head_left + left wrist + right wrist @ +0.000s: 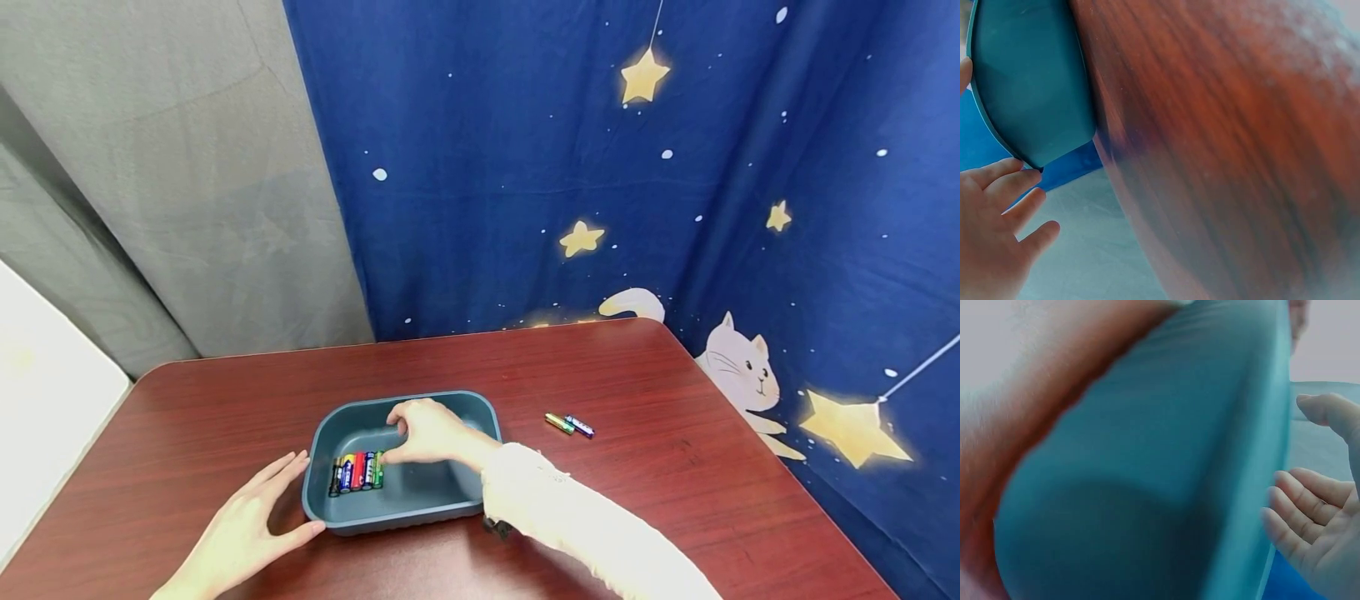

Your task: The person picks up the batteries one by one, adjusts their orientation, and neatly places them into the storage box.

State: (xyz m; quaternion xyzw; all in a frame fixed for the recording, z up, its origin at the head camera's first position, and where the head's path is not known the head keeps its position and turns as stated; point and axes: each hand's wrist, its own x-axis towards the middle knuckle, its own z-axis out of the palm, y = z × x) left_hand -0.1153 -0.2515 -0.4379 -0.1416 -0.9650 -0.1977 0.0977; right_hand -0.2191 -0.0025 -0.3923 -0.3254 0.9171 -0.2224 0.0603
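Note:
A dark teal plastic bin (420, 510) sits on the table, and several batteries (357, 472) lie side by side in its left part. Their wrappers show black, blue with yellow, red and green. My left hand (243, 533) is at the bin's left end, fingers extended to the rim and thumb at the near corner. My right hand (427, 431) reaches over the bin, its thumb tip beside the green battery (378, 470) at the row's right end. In the right wrist view, that hand's fingers (1297, 500) curve loosely apart from the thumb, with nothing between them.
Right of the bin, a gold-green battery (558, 423) and a purple-blue battery (580, 427) lie together on the reddish-brown table (675, 500). A small dark object (497, 527) shows under the right sleeve. Grey and starry blue curtains (487, 167) hang behind the table's far edge.

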